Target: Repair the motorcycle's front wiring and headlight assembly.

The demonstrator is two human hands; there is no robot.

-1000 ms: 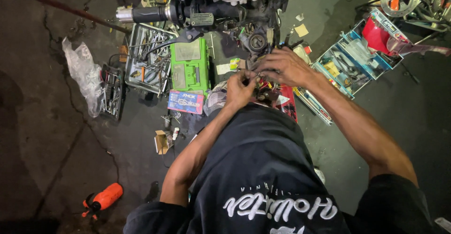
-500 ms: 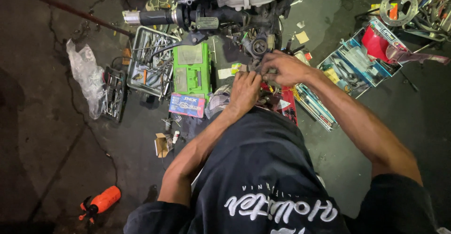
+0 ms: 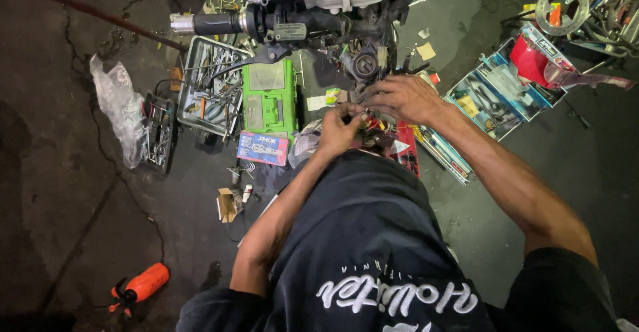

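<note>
Hands (image 3: 341, 127) (image 3: 403, 97) | pinching tangled coloured wires (image 3: 373, 127) | beside boxy green plastic case (image 3: 269, 97)

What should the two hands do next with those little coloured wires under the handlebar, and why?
Probably keep the left hand pinching the bundle of coloured wires steady while the right hand works a fingertip in to separate one. Both hands are already closed in on that spot below the handlebar, and the wires look tangled and small, so a tiny, careful move seems safest.

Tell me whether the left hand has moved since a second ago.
No real move: the left hand remains right of the green case, at the wire bundle.
</note>
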